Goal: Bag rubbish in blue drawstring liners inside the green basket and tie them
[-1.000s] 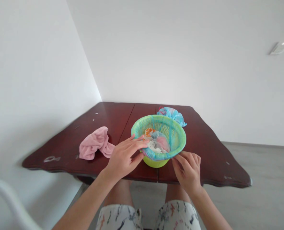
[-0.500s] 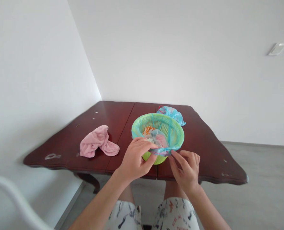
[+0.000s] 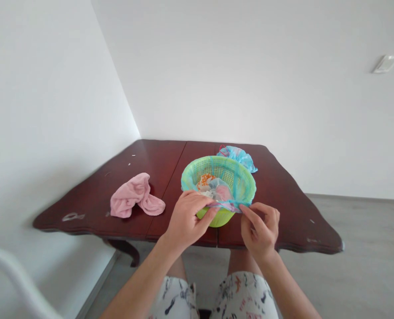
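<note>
A green plastic basket [image 3: 220, 219] stands near the front edge of the table, lined with a thin translucent blue plastic bag [image 3: 238, 184] whose edge folds over the rim. Inside lie crumpled scraps [image 3: 218, 190] in white, pink and orange; I cannot make out what they are. My left hand [image 3: 190, 217] pinches the bag's edge at the front of the rim between thumb and fingers. To its right, my right hand [image 3: 261, 228] pinches the same edge with thumb and forefinger. Between both hands the bag's edge is drawn taut across the front rim.
A pink cloth [image 3: 135, 197] lies crumpled on the dark red wooden table [image 3: 293, 221], left of the basket. Behind the basket, at the back right, rests a bunched blue plastic bag [image 3: 238, 157] with a red tie. White walls stand behind and to the left.
My right hand has shifted slightly right and up along the rim, and the bag's edge between my hands is stretched straighter. My left hand stays almost in place.
</note>
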Action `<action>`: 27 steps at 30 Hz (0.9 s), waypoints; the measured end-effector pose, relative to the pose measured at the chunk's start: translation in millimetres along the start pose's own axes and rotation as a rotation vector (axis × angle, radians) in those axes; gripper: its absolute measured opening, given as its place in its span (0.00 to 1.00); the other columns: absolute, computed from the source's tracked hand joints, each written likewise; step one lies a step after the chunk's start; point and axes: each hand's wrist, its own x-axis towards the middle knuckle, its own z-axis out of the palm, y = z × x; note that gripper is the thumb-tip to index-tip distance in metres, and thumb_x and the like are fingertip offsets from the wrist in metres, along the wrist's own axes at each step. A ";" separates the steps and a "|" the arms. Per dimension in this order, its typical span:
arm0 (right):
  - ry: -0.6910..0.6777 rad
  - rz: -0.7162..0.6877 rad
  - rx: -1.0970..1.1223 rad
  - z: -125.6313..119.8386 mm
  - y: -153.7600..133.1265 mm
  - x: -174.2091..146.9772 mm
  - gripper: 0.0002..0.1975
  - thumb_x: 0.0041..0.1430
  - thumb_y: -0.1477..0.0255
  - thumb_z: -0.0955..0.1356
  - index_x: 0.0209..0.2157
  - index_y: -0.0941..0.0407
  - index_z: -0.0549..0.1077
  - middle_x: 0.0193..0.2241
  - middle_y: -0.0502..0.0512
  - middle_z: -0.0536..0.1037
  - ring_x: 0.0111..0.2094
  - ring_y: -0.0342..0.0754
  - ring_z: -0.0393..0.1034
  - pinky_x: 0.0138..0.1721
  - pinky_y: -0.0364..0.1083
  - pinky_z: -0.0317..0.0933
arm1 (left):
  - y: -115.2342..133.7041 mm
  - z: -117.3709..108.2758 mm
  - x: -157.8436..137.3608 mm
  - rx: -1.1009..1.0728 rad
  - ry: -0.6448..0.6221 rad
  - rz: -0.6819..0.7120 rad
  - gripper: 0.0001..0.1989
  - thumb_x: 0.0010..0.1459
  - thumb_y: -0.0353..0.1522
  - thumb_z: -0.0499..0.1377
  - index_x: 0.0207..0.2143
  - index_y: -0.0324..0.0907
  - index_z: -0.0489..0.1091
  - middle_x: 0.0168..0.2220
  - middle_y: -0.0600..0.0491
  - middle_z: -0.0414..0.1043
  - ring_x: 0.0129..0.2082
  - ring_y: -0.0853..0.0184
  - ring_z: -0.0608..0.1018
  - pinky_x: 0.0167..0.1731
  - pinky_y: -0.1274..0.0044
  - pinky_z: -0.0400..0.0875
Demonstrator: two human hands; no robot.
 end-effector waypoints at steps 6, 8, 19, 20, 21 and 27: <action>0.038 0.103 -0.002 -6.3 23.3 8.8 0.15 0.67 0.86 0.72 0.42 0.49 0.81 0.49 0.56 0.80 0.48 0.55 0.77 0.48 0.56 0.71 | -8.7 -4.6 -0.9 0.038 -0.056 0.061 0.07 0.81 0.37 0.67 0.45 0.48 0.81 0.41 0.55 0.91 0.40 0.61 0.89 0.48 0.63 0.74; 0.006 0.128 -0.014 -5.8 32.3 17.4 0.13 0.68 0.85 0.71 0.40 0.50 0.79 0.48 0.56 0.80 0.49 0.56 0.77 0.51 0.57 0.71 | -11.9 -8.0 0.9 0.026 -0.049 0.091 0.06 0.81 0.36 0.67 0.45 0.48 0.81 0.42 0.56 0.91 0.41 0.62 0.89 0.49 0.64 0.75; -0.088 0.538 0.127 31.1 103.9 48.0 0.07 0.75 0.70 0.70 0.50 0.52 0.79 0.37 0.51 0.76 0.31 0.48 0.69 0.35 0.48 0.63 | -38.8 -28.5 13.0 -0.049 -0.102 0.225 0.04 0.80 0.36 0.68 0.47 0.48 0.80 0.42 0.55 0.90 0.45 0.61 0.87 0.54 0.66 0.80; -0.095 0.602 0.192 36.8 107.7 50.0 0.10 0.78 0.66 0.69 0.55 0.52 0.79 0.34 0.48 0.75 0.29 0.47 0.66 0.32 0.48 0.60 | -43.6 -31.4 13.0 -0.044 -0.089 0.235 0.03 0.80 0.35 0.68 0.48 0.48 0.81 0.42 0.54 0.90 0.46 0.61 0.87 0.55 0.66 0.80; -0.100 0.660 0.271 42.4 110.5 51.8 0.14 0.80 0.61 0.69 0.58 0.51 0.79 0.31 0.47 0.73 0.27 0.47 0.64 0.31 0.48 0.58 | -48.6 -34.5 12.6 -0.035 -0.066 0.241 0.03 0.81 0.35 0.68 0.49 0.48 0.81 0.43 0.54 0.90 0.47 0.61 0.88 0.55 0.66 0.80; -0.196 0.799 0.691 64.2 116.3 54.9 0.19 0.76 0.48 0.73 0.53 0.48 0.83 0.41 0.53 0.86 0.36 0.51 0.75 0.38 0.49 0.69 | -72.1 -58.0 8.2 0.056 0.026 0.238 0.07 0.82 0.40 0.66 0.51 0.48 0.81 0.49 0.49 0.91 0.49 0.58 0.88 0.56 0.62 0.80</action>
